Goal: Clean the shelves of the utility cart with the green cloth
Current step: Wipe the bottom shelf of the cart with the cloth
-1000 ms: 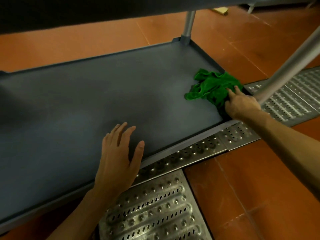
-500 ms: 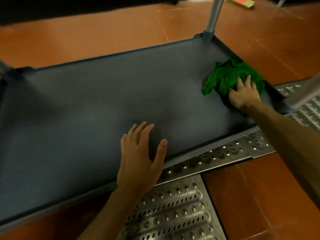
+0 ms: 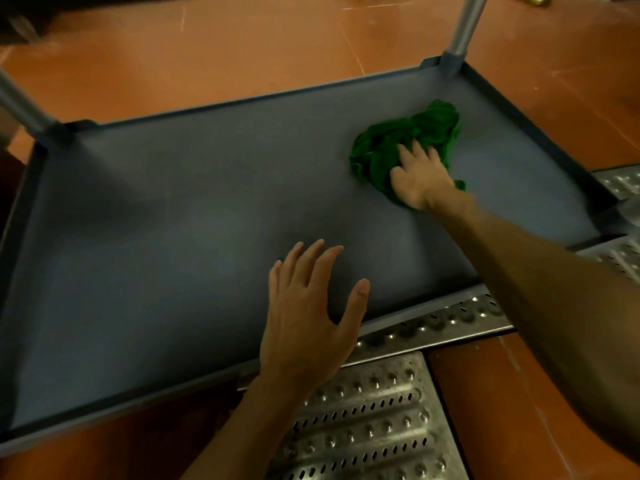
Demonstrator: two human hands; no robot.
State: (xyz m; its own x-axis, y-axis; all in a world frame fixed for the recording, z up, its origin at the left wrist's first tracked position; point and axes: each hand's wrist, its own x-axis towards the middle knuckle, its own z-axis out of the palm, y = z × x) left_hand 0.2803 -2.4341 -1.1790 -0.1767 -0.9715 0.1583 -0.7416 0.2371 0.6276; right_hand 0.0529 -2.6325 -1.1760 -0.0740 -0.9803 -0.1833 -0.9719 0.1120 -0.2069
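the crumpled green cloth (image 3: 408, 140) has left the near right corner of the flat grey plastic cart shelf (image 3: 194, 216) and now lies further in, apart from the right rim. the right hand (image 3: 420, 181) presses it down with fingers straight and spread, gripping nothing. this reads as a wiping stroke heading left, and most of the shelf probably remains to be wiped. the left hand (image 3: 308, 317) stays flat and wide at the near edge, likely in the stroke's path. grey metal corner posts (image 3: 464, 32) stand at the far corners. perforated steel floor grating (image 3: 374, 420) and orange floor tiles (image 3: 242, 43) surround the cart.
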